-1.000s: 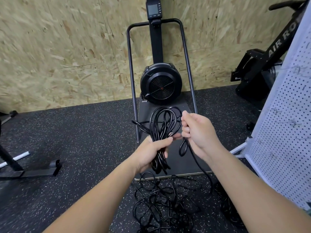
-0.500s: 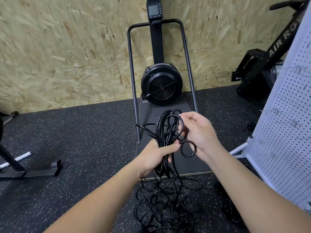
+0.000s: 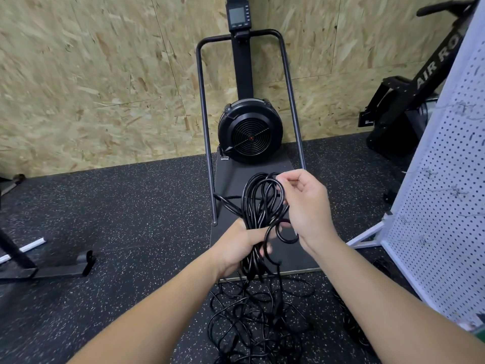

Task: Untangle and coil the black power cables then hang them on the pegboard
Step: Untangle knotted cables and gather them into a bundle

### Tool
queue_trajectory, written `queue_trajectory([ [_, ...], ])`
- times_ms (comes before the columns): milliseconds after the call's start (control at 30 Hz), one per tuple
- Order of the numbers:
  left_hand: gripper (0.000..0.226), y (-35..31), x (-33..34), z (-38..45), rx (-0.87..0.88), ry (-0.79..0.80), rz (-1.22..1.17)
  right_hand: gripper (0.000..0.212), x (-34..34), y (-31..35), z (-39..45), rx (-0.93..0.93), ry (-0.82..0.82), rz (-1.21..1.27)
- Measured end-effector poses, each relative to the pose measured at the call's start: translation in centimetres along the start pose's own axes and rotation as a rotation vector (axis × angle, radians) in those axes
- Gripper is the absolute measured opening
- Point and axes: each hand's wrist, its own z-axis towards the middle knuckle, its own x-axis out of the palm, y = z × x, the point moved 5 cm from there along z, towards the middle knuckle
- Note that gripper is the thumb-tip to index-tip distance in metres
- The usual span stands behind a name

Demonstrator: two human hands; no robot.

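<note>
A: Where is the cable?

B: The left hand [image 3: 237, 245] grips the gathered coil [image 3: 259, 206] at its waist; the right hand [image 3: 307, 206] pinches the top loop. The rest lies tangled on the floor [image 3: 131, 232] below, in a loose pile [image 3: 252, 319].

A: Advice?

B: I'd lay each new loop the same size, keep the left grip firm, and draw slack slowly so knots don't tighten. The pegboard [image 3: 441, 219] stands to the right.

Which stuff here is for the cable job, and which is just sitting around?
For the job:
- coiled cable bundle, gripped by the left hand
- right hand, pinching a loop at the top
- tangled cables on the floor
- white pegboard

Just sitting around:
- fan machine
- black exercise machine by the wall
- metal stand
</note>
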Motion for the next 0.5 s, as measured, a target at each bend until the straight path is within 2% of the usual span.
queue_trajectory([
  [167, 0.012, 0.9, 0.6, 0.1, -0.093, 0.067, -0.148, 0.012, 0.0, 1.7, -0.6, -0.210, -0.021, -0.147],
  [233, 0.019, 0.9, 0.8, 0.0, -0.092, 0.112, -0.169, 0.013, -0.5, 2.0, -0.3, -0.272, -0.040, -0.217],
  [367, 0.028, 0.7, 1.5, 0.0, -0.063, 0.097, -0.181, 0.012, -0.6, 2.2, -0.4, -0.321, -0.070, -0.262],
  [500, 0.007, 0.7, 1.4, 0.3, -0.041, 0.055, -0.203, 0.014, -0.4, 2.5, -0.8, -0.387, -0.092, -0.308],
])
